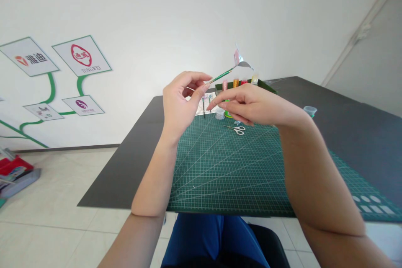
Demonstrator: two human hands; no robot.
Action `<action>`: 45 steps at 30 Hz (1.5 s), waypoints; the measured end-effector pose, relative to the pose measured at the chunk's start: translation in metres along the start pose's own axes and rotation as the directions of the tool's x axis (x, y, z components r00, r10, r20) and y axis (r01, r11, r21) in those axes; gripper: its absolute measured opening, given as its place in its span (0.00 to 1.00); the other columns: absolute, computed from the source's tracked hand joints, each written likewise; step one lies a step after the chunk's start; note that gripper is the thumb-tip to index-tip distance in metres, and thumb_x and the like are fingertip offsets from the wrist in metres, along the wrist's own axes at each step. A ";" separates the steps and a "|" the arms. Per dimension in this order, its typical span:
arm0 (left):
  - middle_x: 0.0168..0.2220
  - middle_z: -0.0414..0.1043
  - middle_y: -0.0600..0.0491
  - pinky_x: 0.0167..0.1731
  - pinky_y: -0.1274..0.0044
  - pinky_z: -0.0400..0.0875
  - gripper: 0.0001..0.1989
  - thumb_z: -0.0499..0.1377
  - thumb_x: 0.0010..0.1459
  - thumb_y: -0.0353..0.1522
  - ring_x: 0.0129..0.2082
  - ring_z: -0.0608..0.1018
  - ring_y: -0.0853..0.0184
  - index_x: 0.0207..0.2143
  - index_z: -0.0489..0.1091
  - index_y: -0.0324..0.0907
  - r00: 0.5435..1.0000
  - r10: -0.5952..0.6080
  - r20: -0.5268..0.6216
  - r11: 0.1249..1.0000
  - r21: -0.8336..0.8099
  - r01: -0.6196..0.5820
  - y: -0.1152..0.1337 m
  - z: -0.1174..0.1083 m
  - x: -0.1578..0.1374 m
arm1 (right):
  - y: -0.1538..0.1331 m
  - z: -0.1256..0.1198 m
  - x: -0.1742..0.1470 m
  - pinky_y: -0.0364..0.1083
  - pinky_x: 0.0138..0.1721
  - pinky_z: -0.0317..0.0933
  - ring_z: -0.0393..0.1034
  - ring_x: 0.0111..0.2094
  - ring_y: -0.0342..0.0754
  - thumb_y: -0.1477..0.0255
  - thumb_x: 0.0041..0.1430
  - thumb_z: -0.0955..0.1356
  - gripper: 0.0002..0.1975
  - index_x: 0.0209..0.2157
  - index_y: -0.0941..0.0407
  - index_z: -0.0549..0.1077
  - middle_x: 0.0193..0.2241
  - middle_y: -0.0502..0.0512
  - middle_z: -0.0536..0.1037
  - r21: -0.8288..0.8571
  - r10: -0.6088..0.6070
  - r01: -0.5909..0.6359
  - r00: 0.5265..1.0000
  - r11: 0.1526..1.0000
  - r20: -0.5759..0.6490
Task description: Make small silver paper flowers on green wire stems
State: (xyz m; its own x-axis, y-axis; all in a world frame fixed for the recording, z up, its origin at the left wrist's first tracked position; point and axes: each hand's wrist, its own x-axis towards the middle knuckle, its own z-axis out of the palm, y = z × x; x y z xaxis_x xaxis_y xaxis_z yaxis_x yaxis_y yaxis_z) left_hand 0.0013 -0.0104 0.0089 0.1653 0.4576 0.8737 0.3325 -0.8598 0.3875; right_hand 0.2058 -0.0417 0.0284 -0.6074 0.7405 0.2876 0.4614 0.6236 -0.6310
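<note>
My left hand (184,96) is raised above the far part of the cutting mat, thumb and fingertips pinching a thin, shiny green flower stem (222,76). The stem slants up to the right and ends in pale, silvery petals (240,60). Just below and to the right is my right hand (248,102), palm down with its fingers bent toward the left hand. Its fingertips are drawn close together; anything between them is too fine to make out. Small scissors (238,130) with white handles lie on the mat below the right hand.
The green gridded cutting mat (232,167) covers much of the dark table (132,155). Behind the hands stand a green box (266,86), coloured thread spools (235,83) and a clear round container (220,113). More stems (204,106) lie on white paper. A small clear cup (310,111) sits at right.
</note>
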 end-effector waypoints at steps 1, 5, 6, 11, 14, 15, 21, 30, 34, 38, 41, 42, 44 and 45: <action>0.37 0.78 0.53 0.32 0.79 0.74 0.06 0.62 0.64 0.34 0.34 0.79 0.70 0.43 0.77 0.45 1.000 0.004 0.004 1.000 0.006 -0.004 0.000 0.000 0.000 | -0.001 0.000 -0.001 0.42 0.22 0.49 0.55 0.15 0.38 0.72 0.69 0.63 0.15 0.48 0.57 0.80 0.12 0.42 0.62 -0.005 0.002 -0.002 1.000 1.000 0.002; 0.38 0.78 0.52 0.32 0.79 0.74 0.07 0.61 0.65 0.35 0.35 0.79 0.70 0.43 0.77 0.45 1.000 0.012 0.023 0.998 0.056 -0.013 0.000 0.000 -0.001 | -0.006 0.001 -0.004 0.42 0.22 0.49 0.55 0.15 0.38 0.73 0.69 0.63 0.15 0.47 0.57 0.80 0.12 0.42 0.62 -0.020 -0.010 0.009 1.000 1.000 -0.008; 0.38 0.78 0.52 0.32 0.79 0.74 0.07 0.60 0.66 0.35 0.36 0.79 0.70 0.42 0.77 0.45 1.000 0.015 0.028 0.998 0.068 -0.017 -0.001 0.000 -0.001 | -0.007 0.001 -0.005 0.42 0.22 0.48 0.55 0.15 0.38 0.74 0.69 0.63 0.14 0.47 0.57 0.80 0.12 0.42 0.62 -0.020 -0.016 0.016 1.000 1.000 -0.013; 0.38 0.78 0.52 0.32 0.78 0.73 0.07 0.59 0.67 0.35 0.36 0.78 0.69 0.39 0.77 0.44 0.998 0.053 0.046 0.992 0.110 -0.057 -0.002 -0.001 -0.002 | -0.011 0.000 -0.009 0.42 0.19 0.46 0.54 0.14 0.37 0.74 0.68 0.64 0.12 0.44 0.57 0.81 0.11 0.42 0.61 0.034 -0.024 0.025 0.999 0.999 -0.035; 0.38 0.78 0.51 0.32 0.77 0.72 0.08 0.58 0.68 0.36 0.37 0.78 0.68 0.39 0.77 0.44 0.996 0.072 0.059 0.987 0.141 -0.080 -0.003 0.000 -0.002 | -0.012 0.000 -0.010 0.42 0.19 0.46 0.54 0.14 0.37 0.73 0.68 0.65 0.11 0.43 0.57 0.81 0.11 0.42 0.61 0.065 -0.035 0.037 0.999 0.997 -0.040; 0.38 0.78 0.51 0.32 0.77 0.72 0.09 0.58 0.68 0.36 0.37 0.78 0.68 0.39 0.77 0.44 0.995 0.076 0.062 0.985 0.152 -0.085 -0.003 0.000 -0.002 | -0.013 -0.001 -0.011 0.42 0.19 0.46 0.54 0.14 0.37 0.73 0.68 0.65 0.11 0.43 0.57 0.81 0.11 0.42 0.61 0.072 -0.042 0.045 0.998 0.996 -0.042; 0.35 0.78 0.53 0.34 0.76 0.71 0.07 0.60 0.66 0.35 0.35 0.77 0.68 0.37 0.77 0.44 0.993 0.055 0.103 0.988 0.141 -0.069 -0.004 0.000 -0.002 | -0.013 -0.004 -0.014 0.42 0.18 0.46 0.54 0.14 0.37 0.72 0.68 0.66 0.11 0.45 0.56 0.80 0.11 0.42 0.62 0.084 -0.029 0.036 0.997 0.996 -0.077; 0.34 0.77 0.53 0.34 0.75 0.71 0.06 0.60 0.65 0.33 0.34 0.76 0.68 0.36 0.77 0.44 0.988 0.059 0.146 0.988 0.131 -0.078 -0.003 0.001 -0.004 | -0.013 -0.009 -0.019 0.41 0.17 0.46 0.54 0.13 0.35 0.69 0.69 0.67 0.11 0.45 0.58 0.80 0.12 0.42 0.62 0.148 -0.049 0.063 0.994 0.987 -0.094; 0.34 0.77 0.52 0.34 0.75 0.71 0.07 0.59 0.66 0.33 0.34 0.76 0.68 0.36 0.77 0.44 0.988 0.049 0.150 0.989 0.128 -0.069 -0.002 0.002 -0.005 | -0.013 -0.008 -0.019 0.40 0.16 0.48 0.55 0.12 0.35 0.69 0.70 0.66 0.13 0.48 0.59 0.80 0.11 0.42 0.64 0.104 -0.050 0.059 0.994 0.993 -0.095; 0.34 0.77 0.52 0.34 0.75 0.71 0.07 0.59 0.66 0.32 0.34 0.76 0.68 0.36 0.77 0.44 0.987 0.055 0.153 0.989 0.129 -0.076 -0.001 0.002 -0.005 | -0.012 -0.009 -0.019 0.40 0.15 0.49 0.55 0.11 0.36 0.67 0.71 0.65 0.15 0.50 0.59 0.79 0.11 0.42 0.65 0.105 -0.046 0.057 0.993 0.993 -0.105; 0.34 0.77 0.52 0.34 0.75 0.71 0.07 0.59 0.66 0.32 0.34 0.76 0.68 0.36 0.77 0.45 0.987 0.063 0.148 0.986 0.142 -0.084 -0.002 0.003 -0.006 | -0.011 -0.010 -0.019 0.40 0.15 0.48 0.55 0.11 0.36 0.67 0.71 0.65 0.15 0.51 0.58 0.79 0.11 0.42 0.64 0.133 -0.047 0.059 0.994 0.989 -0.098; 0.34 0.77 0.52 0.33 0.75 0.71 0.07 0.59 0.66 0.32 0.34 0.76 0.68 0.36 0.77 0.45 0.987 0.068 0.146 0.985 0.146 -0.089 -0.002 0.003 -0.006 | -0.011 -0.011 -0.020 0.40 0.15 0.48 0.54 0.11 0.36 0.67 0.71 0.65 0.15 0.51 0.59 0.79 0.11 0.42 0.64 0.144 -0.047 0.060 0.995 0.988 -0.092; 0.34 0.77 0.52 0.33 0.75 0.71 0.07 0.59 0.65 0.31 0.34 0.76 0.68 0.36 0.77 0.44 0.987 0.076 0.142 0.983 0.153 -0.097 -0.002 0.002 -0.006 | -0.011 -0.012 -0.020 0.40 0.15 0.47 0.54 0.12 0.36 0.67 0.71 0.65 0.15 0.51 0.59 0.79 0.11 0.42 0.63 0.182 -0.039 0.052 0.996 0.982 -0.076; 0.34 0.77 0.52 0.33 0.75 0.71 0.07 0.59 0.65 0.31 0.34 0.76 0.68 0.36 0.77 0.44 0.987 0.078 0.141 0.982 0.157 -0.100 -0.002 0.002 -0.006 | -0.010 -0.013 -0.021 0.40 0.15 0.47 0.54 0.12 0.36 0.67 0.71 0.65 0.15 0.51 0.60 0.78 0.11 0.42 0.63 0.205 -0.030 0.043 0.997 0.978 -0.070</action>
State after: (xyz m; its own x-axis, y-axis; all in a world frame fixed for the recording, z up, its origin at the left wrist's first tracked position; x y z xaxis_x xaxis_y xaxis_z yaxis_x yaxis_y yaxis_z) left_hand 0.0017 -0.0110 0.0027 0.3198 0.4164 0.8511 0.4562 -0.8549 0.2469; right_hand 0.2220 -0.0600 0.0384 -0.5744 0.7373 0.3556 0.2921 0.5904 -0.7524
